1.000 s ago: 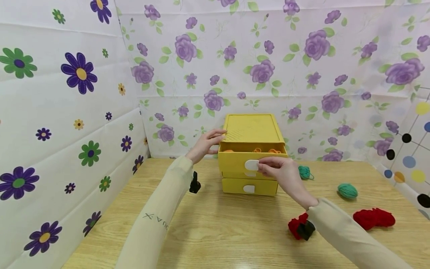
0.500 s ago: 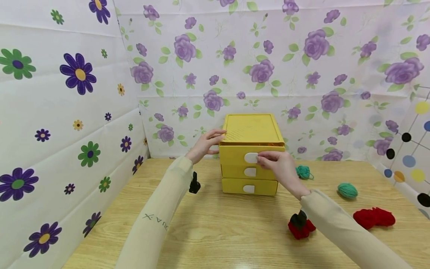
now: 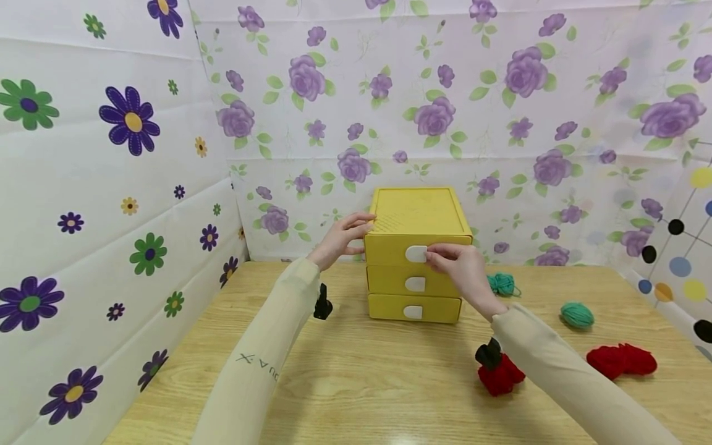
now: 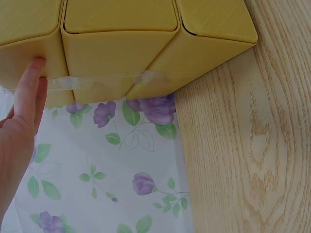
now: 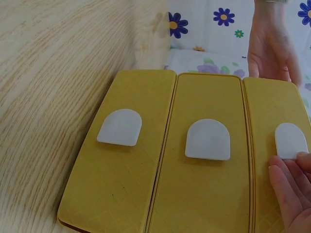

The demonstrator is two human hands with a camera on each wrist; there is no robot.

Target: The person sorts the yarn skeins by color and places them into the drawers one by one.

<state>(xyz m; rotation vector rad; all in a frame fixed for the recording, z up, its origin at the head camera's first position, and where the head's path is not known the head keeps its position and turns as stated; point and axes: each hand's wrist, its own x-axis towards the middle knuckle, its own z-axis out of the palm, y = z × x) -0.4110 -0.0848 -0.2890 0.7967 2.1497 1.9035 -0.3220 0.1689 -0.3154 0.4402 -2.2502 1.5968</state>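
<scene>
On the near right of the pale wood-grain table (image 3: 345, 371) sits a fuzzy red yarn ball (image 3: 503, 377), partly hidden by a black wrist mount (image 3: 489, 354). Farther right lies a longer red yarn bundle (image 3: 621, 361), and beyond it an oval teal yarn ball (image 3: 577, 315); all of these lie well apart from the drawers' front, so nothing stands in their way.

The right hand (image 3: 466, 272) pinches the right edge of a white, round-ended plastic handle (image 3: 416, 254) narrowly between thumb and fingers, probably because so small a tab leaves room only for a fingertip grip. That handle is on the yellow plastic top drawer (image 3: 386, 250), whose front lies flush above the two lower ones.

The left hand (image 3: 342, 241) grips nothing: its fingers are extended against the left side of the yellow three-tier plastic cabinet (image 3: 419, 210), seemingly to steady it. The cabinet stands at the far middle of the table. In the left wrist view, clear tape (image 4: 102, 80) crosses the tiers, presumably binding them together.

To the cabinet's right, a loose teal yarn skein (image 3: 503, 285) rests near the purple-rose cloth (image 3: 345, 111) at the far side.
</scene>
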